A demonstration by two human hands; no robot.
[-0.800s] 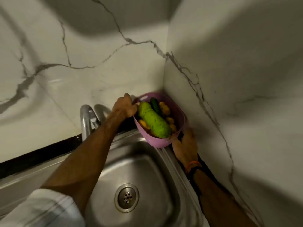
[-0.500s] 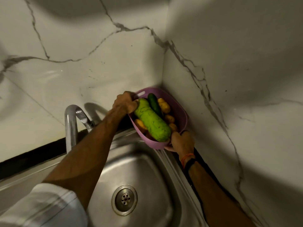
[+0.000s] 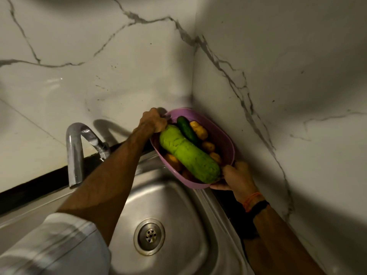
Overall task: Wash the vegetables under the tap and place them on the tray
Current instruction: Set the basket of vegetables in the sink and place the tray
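In the marble corner beside the steel sink, my left hand and right hand are clamping the purple basket's opposite rims, steadying its gourd, cucumber and potatoes, probably for carrying toward the tap.

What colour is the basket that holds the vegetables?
The basket is light purple, seen best in the head view, the only one.

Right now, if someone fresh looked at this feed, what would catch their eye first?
The purple basket in the marble corner, gripped by the left hand at its far rim and the right hand at its near end. In it, a big pale-green gourd lies beside a dark cucumber and small potatoes. Below: the steel sink, tap at left.
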